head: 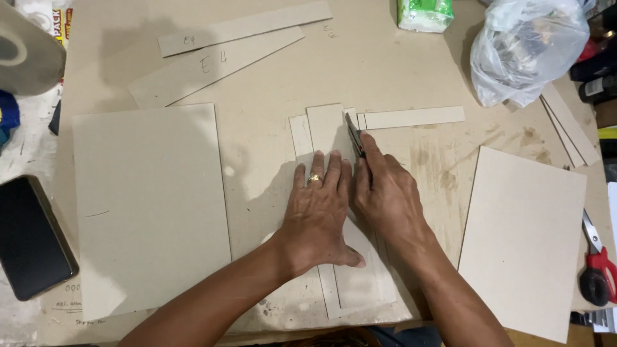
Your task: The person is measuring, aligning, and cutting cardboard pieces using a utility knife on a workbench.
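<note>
Cardboard strip (328, 128) under the flat, spread left hand (318, 212), right hand (385, 199) alongside, clamped on a knife (355, 138).

Cardboard strips (328, 128) lie between two boards, left (151, 205) and right (520, 238); phone (32, 238) far left.

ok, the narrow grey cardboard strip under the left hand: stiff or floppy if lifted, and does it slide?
The narrow grey cardboard strip lies dead flat with straight edges, so probably stiff and light. The left hand presses it down while the right hand holds a black utility knife along its edge, so it likely slides when unpinned.
</note>
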